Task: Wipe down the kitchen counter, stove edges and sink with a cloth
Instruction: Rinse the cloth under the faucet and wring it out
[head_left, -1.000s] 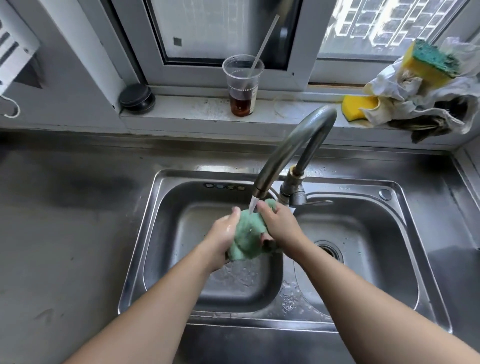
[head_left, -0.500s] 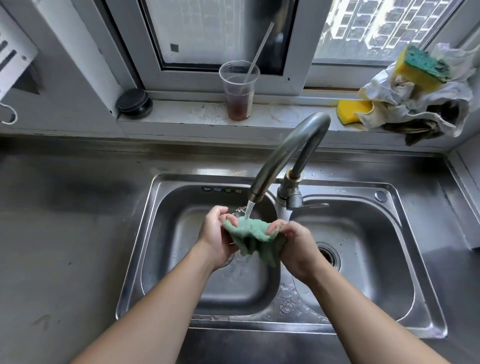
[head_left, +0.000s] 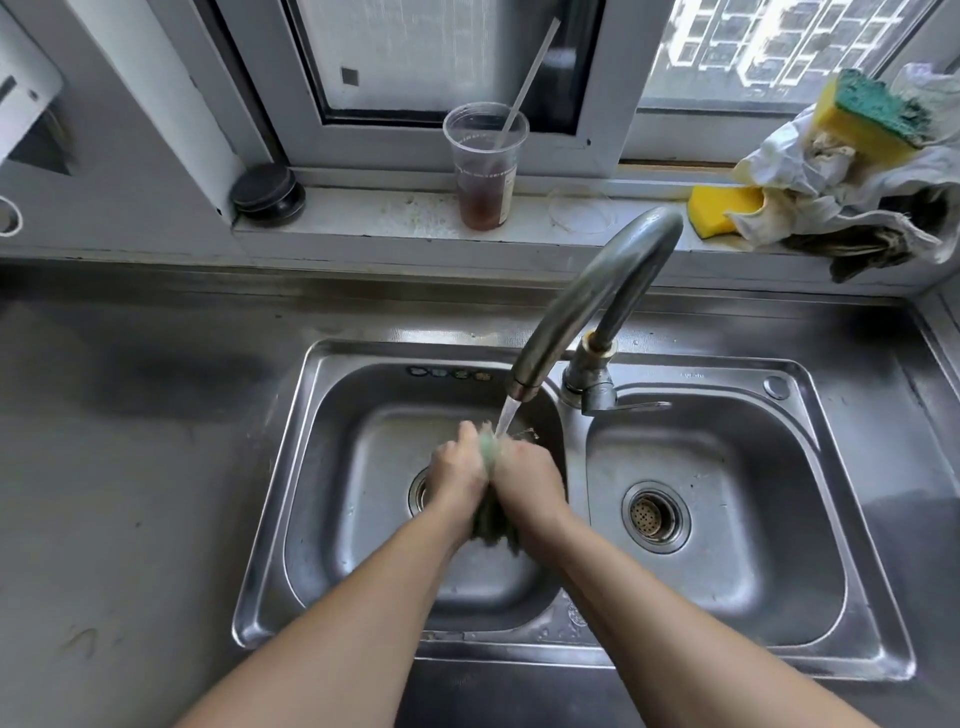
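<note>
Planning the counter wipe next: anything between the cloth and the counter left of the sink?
Nothing visible. Both hands, left and right, hold the cloth under the tap; the counter left of the sink looks bare.

Left hand and right hand together, fingers curled.

Nothing here reads clearly; the plastic cup on the windowsill carries a printed label, too small to make out; the sink rim behind the right basin bears a faint stamped mark, illegible; four small stickers sit behind the left basin, unreadable.
</note>
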